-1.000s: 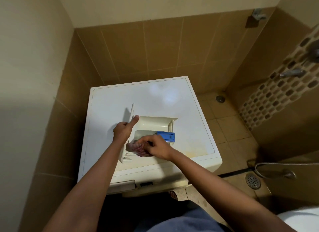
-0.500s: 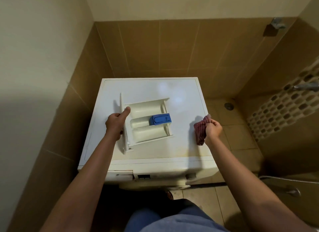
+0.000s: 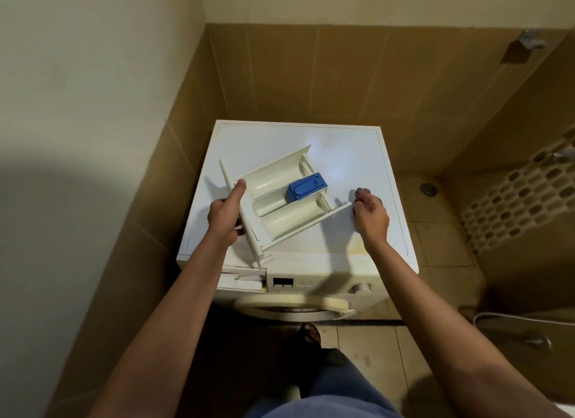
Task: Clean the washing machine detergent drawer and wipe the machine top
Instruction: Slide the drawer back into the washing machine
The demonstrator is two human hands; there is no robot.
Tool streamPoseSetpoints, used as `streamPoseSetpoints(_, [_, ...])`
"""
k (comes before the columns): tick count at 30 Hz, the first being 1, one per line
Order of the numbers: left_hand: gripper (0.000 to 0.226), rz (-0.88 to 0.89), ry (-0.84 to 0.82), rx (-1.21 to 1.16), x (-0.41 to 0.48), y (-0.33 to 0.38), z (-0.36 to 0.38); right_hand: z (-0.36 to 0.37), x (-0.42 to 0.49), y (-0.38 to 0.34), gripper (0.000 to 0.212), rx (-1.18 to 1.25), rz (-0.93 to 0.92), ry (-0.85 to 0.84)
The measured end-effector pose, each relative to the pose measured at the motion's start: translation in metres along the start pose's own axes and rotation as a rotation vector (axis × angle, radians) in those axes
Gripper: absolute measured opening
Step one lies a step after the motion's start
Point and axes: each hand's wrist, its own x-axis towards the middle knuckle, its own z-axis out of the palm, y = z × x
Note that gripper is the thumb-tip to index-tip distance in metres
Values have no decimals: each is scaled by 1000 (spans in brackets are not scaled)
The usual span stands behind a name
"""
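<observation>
White washing machine top [image 3: 357, 156] is boxed in by tan tiled walls [image 3: 311, 75] at left and back, with open tiled floor [image 3: 435, 246] to its right. Left hand [image 3: 222, 218] grips the front panel of the cream plastic detergent drawer [image 3: 273, 221], tilted over the top's front-left edge, with a blue plastic insert [image 3: 306, 187] in its middle compartment. Right hand [image 3: 371, 215] is on the top near the right edge with fingers curled; can't tell if it holds anything.

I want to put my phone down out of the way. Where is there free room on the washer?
The back strip of the top, between the drawer and the tiled wall, is bare, widest at the back right. The front strip between drawer and right hand is bare too. Middle and left are crowded: the left hand holds the drawer there.
</observation>
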Motion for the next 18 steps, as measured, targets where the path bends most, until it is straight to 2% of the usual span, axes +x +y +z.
streamPoseSetpoints(9, [71,-80,154,-117,-61,-71,-93,47,-121,29,31,79,154,-142])
streamPoseSetpoints(13, [74,-115,205,-205,-85,-116,-125,64,-173,49,20,136,215,-233])
streamPoseSetpoints(16, [75,-158,239,-259,-97,-146,-142,75,-205,63,23,170,297,-342])
streamPoseSetpoints(18, [66,-183,261,-288,-104,-162,-150,84,-223,74,35,118,333,-431])
